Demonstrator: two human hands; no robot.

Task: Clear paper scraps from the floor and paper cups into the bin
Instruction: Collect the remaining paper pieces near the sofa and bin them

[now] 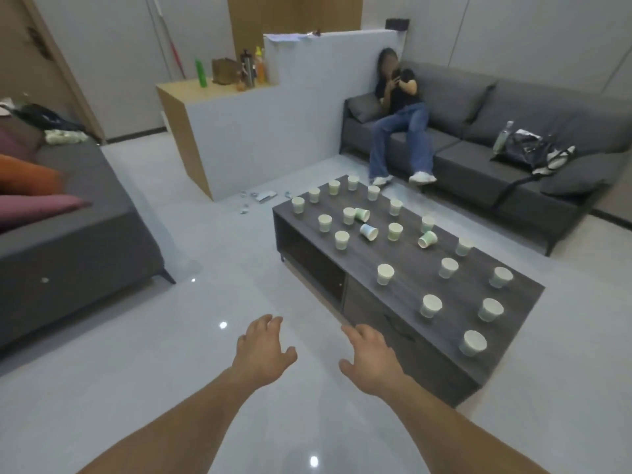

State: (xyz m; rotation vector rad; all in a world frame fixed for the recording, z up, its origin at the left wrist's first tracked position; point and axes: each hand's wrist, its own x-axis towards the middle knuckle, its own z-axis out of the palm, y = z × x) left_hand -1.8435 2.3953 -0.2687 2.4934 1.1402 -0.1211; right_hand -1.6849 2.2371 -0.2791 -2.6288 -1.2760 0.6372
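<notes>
Both hands are stretched out in front, empty, with fingers spread and relaxed. The left hand [265,350] hangs over the glossy floor [171,336], and the right hand [371,360] is just by the near end of the low dark surface [410,258]. Paper cups [385,274] are scattered all over that surface, most standing upright and three tipped on their sides near the middle; what is inside them I can't make out. Paper scraps [261,196] lie on the floor at the foot of the white counter [273,131], too small and blurred to count. Beyond, a person [400,107] sits on a grey sofa [478,159], with a dark bag [526,148] further along the seat. A second sofa [68,217] on the left is cut off by the edge, its cushions [30,206] only partly showing.
</notes>
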